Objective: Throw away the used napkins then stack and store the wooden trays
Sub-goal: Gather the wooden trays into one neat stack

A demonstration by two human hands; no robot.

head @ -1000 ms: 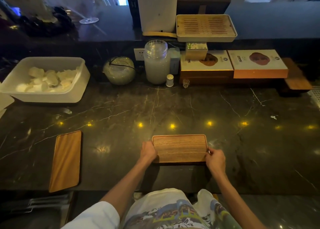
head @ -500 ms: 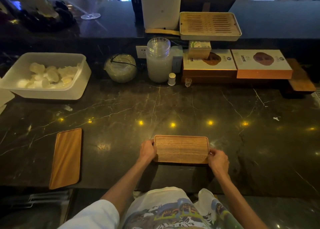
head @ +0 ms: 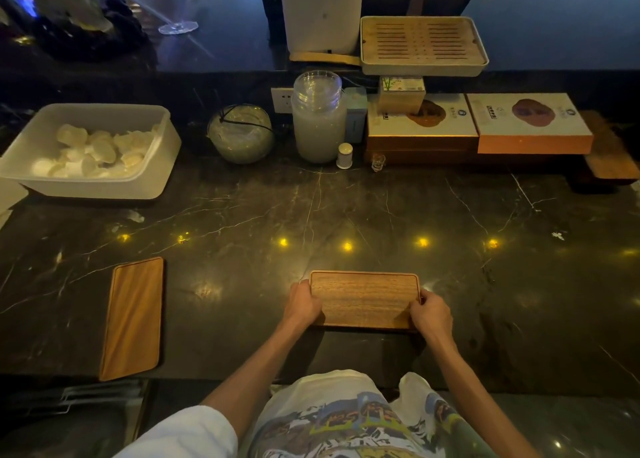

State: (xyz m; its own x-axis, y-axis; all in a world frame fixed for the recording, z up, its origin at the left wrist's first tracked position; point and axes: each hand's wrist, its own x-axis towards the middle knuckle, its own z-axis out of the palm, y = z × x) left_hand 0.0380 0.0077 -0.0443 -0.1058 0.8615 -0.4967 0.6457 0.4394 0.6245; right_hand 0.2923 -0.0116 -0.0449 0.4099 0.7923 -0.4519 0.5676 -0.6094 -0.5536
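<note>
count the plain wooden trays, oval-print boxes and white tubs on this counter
plain wooden trays: 2
oval-print boxes: 2
white tubs: 1
total: 5

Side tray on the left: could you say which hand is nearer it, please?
Left. The left hand holds the centre tray's end facing the side tray; right hand, the opposite end.

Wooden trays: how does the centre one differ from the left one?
The brown rectangular wooden tray at centre is gripped at both short ends by the left hand and right hand; the orange wooden tray at left lies untouched. The centre tray lies crosswise, the left tray lengthwise. Both are empty, with rounded corners.
</note>
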